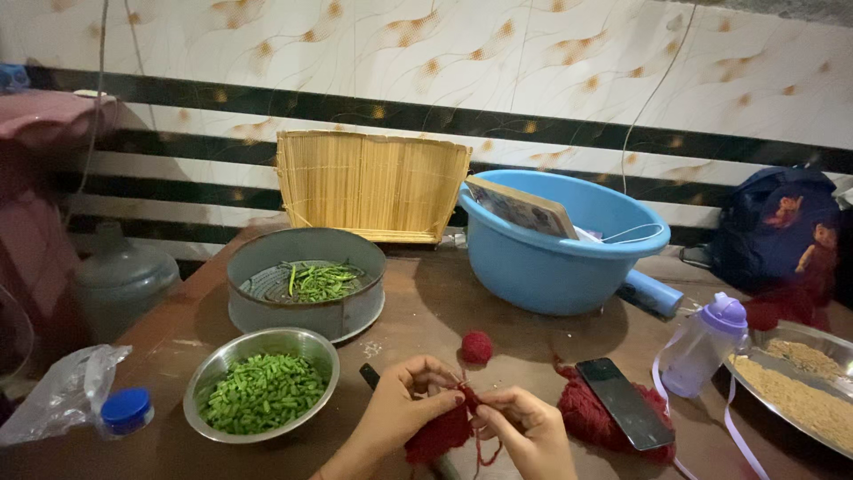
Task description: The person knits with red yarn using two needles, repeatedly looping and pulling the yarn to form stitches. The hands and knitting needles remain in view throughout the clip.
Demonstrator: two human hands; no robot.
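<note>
My left hand (400, 409) and my right hand (526, 434) meet at the bottom centre over a piece of dark red knitted yarn work (442, 434), both pinching it with thin needles between the fingers. A small red yarn ball (476, 347) lies on the brown table (418, 311) just beyond my hands, joined by a strand. More red knitted fabric (582, 411) sits to the right with a black phone (624, 402) lying on it.
A steel bowl of chopped green beans (262, 391) and a grey round pan with whole beans (306, 283) stand left. Behind are a bamboo winnowing tray (371, 182) and blue basin (560, 240). A purple-lidded bottle (706, 345), grain plate (804, 391) and backpack (773, 227) are right.
</note>
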